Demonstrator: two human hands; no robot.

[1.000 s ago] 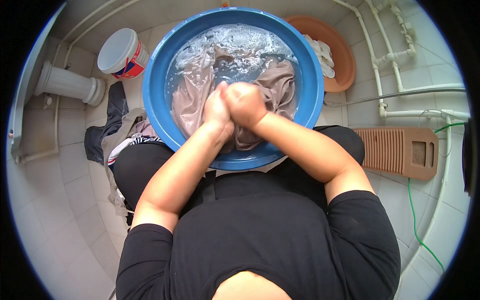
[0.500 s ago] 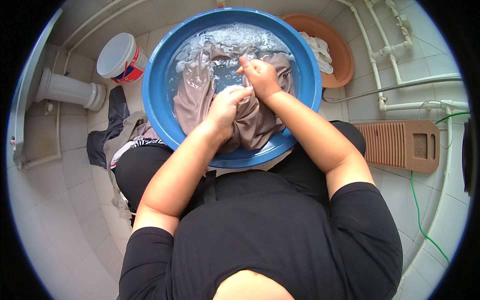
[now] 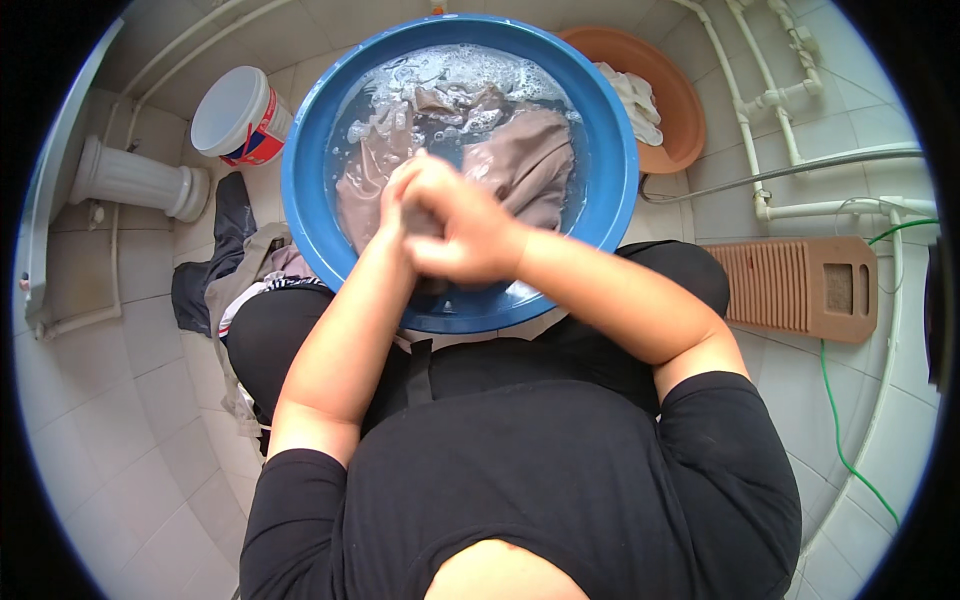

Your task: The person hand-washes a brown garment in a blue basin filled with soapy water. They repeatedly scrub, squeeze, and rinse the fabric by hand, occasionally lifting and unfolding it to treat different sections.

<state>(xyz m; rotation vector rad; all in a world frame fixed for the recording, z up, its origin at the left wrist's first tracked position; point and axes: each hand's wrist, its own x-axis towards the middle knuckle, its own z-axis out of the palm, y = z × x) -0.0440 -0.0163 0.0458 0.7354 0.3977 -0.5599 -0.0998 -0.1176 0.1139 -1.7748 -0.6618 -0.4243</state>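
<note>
A large blue basin of sudsy water sits in front of me, with a wet grey-brown garment spread in it. My left hand is over the near left part of the basin, its fingers mostly covered by my other hand. Against it presses my right hand, blurred by motion, with fingers curled round a brownish patch that looks like a fold of the garment. White foam floats along the far side of the water.
Right of the basin lies a brown ridged washboard. An orange-brown basin with white cloth stands at the far right, a white bucket at the far left. Dark clothes lie on the left floor. Pipes line the wall.
Both hands have moved left and nearer to me, and my right hand now overlaps the left. The right part of the garment lies spread in the water instead of bunched up.
</note>
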